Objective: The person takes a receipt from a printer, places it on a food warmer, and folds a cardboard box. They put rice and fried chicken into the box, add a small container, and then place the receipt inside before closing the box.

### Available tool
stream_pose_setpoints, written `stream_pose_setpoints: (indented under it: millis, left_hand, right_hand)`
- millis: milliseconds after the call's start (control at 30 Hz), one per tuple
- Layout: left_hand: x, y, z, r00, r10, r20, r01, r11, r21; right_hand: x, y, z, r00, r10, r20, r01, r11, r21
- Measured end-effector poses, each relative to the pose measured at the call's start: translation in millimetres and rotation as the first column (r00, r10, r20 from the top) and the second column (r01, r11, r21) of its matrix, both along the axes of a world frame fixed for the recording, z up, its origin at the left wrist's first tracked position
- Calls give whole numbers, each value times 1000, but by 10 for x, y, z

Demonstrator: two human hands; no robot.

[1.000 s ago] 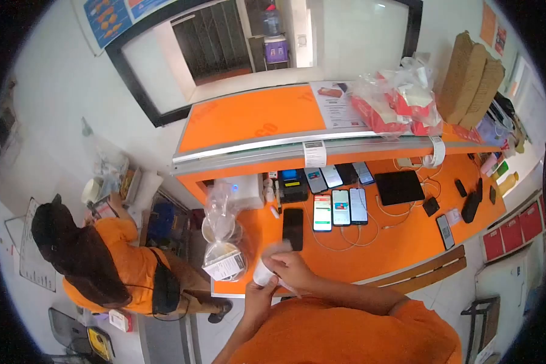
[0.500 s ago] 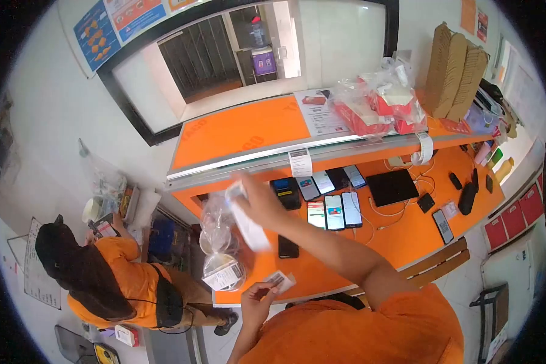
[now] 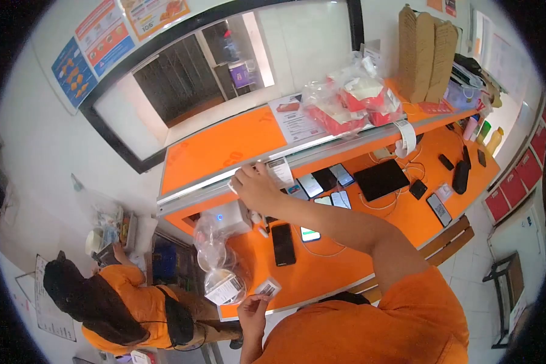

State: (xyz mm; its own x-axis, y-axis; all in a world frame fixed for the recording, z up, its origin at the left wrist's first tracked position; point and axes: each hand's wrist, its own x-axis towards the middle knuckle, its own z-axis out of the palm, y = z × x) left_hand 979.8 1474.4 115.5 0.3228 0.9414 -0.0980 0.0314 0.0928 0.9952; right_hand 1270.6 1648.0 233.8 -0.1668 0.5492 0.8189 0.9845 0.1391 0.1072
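My left hand (image 3: 253, 316) is low on the near side of the counter, pinching a small printed label (image 3: 269, 287) between thumb and fingers. At the front edge of the raised shelf (image 3: 209, 182) is my right hand (image 3: 258, 187), its fingers curled. A bit of a white paper slip (image 3: 232, 187) shows by its fingers; the rest is hidden by the hand. A printed receipt (image 3: 279, 173) hangs from the shelf edge just right of it. Below the right hand is a white box-shaped device (image 3: 232, 219) with a blue light. A clear bag of lidded tubs (image 3: 215, 258) with a label (image 3: 225, 291) stands left of the left hand.
Several phones (image 3: 283, 244) and a black tablet (image 3: 381, 181) with cables lie on the orange counter (image 3: 358, 242). Bagged red boxes (image 3: 340, 112) sit on the shelf. A co-worker (image 3: 118, 297) in orange stands at left, holding a dark device (image 3: 107, 255).
My right hand has moved up to the shelf edge with the white slip. My left hand keeps the label and has shifted slightly down. The camera view has turned a little.
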Motion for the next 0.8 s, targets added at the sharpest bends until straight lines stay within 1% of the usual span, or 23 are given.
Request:
stream_pose_setpoints:
  millis: [67,133,200,233,300,333,367,433,467,500,533,600,633,667,700,767,800]
  left_hand:
    - [30,-16,18,1000,-27,-1,27,999,-28]
    - [54,-25,7,999,-49,2,49,997,-56]
    - [86,-25,-9,999,-34,36,37,996,-81]
    - [90,-30,19,999,-38,37,41,996,-80]
    - [39,-70,157,992,-46,-115,47,999,4]
    - [8,-113,271,991,-25,-130,23,1000,-13]
    - [-134,-128,208,991,-40,-130,37,999,-27]
    - [-401,-217,152,995,-54,-89,53,998,-21]
    - [-504,-271,238,973,-71,-220,72,997,-5]
    - [-663,-328,128,987,-58,-148,54,998,-26]
    - [-710,-419,201,983,-4,-184,-4,999,-48]
    - [-654,-526,431,966,87,-243,-109,991,-77]
    - [-604,-552,538,957,122,-264,-146,986,-76]
    - [-600,-598,549,967,142,-210,-156,987,-49]
    - [-509,-642,692,963,212,-166,-236,961,-142]
    - [-477,-722,550,936,351,4,-349,932,-102]
    - [-474,-768,576,922,386,0,-384,917,-108]
  right_hand:
    - [-10,-39,-19,999,5,34,-2,995,-100]
    - [0,-113,29,999,-19,30,22,995,-98]
    - [50,-170,84,999,-44,29,46,994,-97]
    - [82,-192,115,998,-63,2,63,992,-107]
    - [117,-209,146,997,-80,-20,77,990,-117]
    - [111,-208,146,994,-100,35,104,985,-140]
    - [85,-213,125,990,-111,89,124,978,-166]
    - [131,-187,96,992,-40,119,65,975,-214]
    - [136,-125,83,990,16,141,19,969,-248]
    - [154,-93,109,993,73,94,-40,947,-320]
    - [201,-60,89,988,104,114,-67,954,-293]
    - [197,-128,204,974,62,218,18,937,-349]
    - [173,-141,223,983,15,183,50,938,-344]
    - [160,-150,236,988,-37,147,86,937,-340]
    - [137,-159,241,990,12,142,40,933,-357]
    - [90,-152,267,992,38,116,9,924,-382]
    - [65,-152,270,988,95,123,-38,917,-397]
